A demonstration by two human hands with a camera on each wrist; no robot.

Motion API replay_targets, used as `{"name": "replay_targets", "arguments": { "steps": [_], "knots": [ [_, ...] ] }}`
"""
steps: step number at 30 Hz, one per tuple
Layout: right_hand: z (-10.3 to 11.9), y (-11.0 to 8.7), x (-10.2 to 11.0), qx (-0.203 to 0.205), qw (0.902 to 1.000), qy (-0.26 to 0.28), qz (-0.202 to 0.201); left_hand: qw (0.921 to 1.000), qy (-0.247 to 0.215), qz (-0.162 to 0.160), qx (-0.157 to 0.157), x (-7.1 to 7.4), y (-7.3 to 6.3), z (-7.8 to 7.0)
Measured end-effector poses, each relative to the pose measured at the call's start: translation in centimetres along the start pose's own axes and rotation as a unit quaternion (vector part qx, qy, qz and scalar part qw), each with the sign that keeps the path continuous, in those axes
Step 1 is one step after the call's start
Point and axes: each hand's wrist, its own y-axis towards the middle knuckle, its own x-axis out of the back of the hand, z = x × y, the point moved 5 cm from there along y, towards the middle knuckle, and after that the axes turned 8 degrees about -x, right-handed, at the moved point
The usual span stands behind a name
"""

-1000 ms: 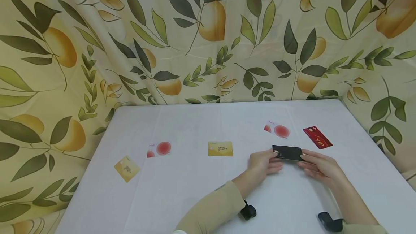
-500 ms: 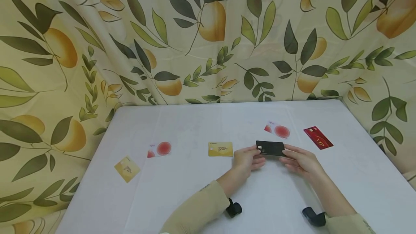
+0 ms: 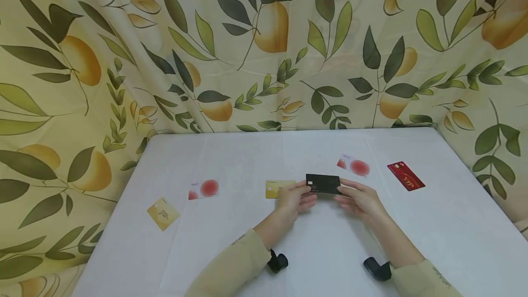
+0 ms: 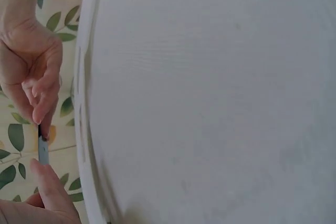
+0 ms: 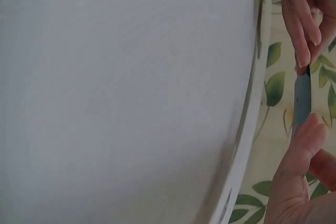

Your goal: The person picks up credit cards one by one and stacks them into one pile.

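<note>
A black VIP card (image 3: pixel 323 184) is held up above the white table between both hands. My left hand (image 3: pixel 291 202) pinches its left end, and my right hand (image 3: pixel 361 200) pinches the right end. Both wrist views show the card edge-on, as a thin strip (image 4: pixel 43 149) with fingertips at each end. Just behind my left hand lies a gold card (image 3: pixel 274 189), its right part covered by the fingers. A white card with a red circle (image 3: pixel 360 167) lies beyond my right hand, and a red VIP card (image 3: pixel 406 176) is farther right.
On the left side of the table (image 3: pixel 231 159) lie another white card with a red circle (image 3: pixel 209 188) and a tilted gold card (image 3: pixel 163 214). A fruit-patterned curtain (image 3: pixel 247 81) hangs behind the table's far edge. Black wrist cameras (image 3: pixel 278 262) sit near the sleeves.
Both hands have carried the black card leftward, from in front of the right-hand white card to beside the middle gold card. My left hand now partly covers that gold card.
</note>
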Motion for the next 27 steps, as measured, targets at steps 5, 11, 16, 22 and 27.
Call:
{"name": "replay_targets", "arguments": {
  "steps": [5, 11, 16, 22, 27],
  "knots": [
    [0.1, 0.6, -1.4, 0.008, 1.0000, 0.000, 0.003, 0.9999, 0.002, 0.011, 0.002, 1.5, 0.2, -0.6],
    [0.0, 1.2, -3.1, 0.016, 0.9998, 0.003, 0.014, 0.9999, -0.009, -0.004, 0.004, 3.2, 0.4, -1.1],
    [0.1, 1.5, -4.4, 0.016, 0.9998, 0.002, 0.012, 0.9996, -0.018, -0.020, 0.011, 4.6, 0.4, -1.5],
    [-0.1, 1.9, -5.6, 0.002, 1.0000, -0.005, 0.008, 0.9992, -0.015, -0.029, 0.021, 5.9, 0.3, -1.9],
    [-0.3, 2.2, -6.7, -0.006, 0.9999, -0.005, 0.011, 0.9988, -0.013, -0.041, 0.022, 7.0, 0.4, -2.1]
  ]
}}
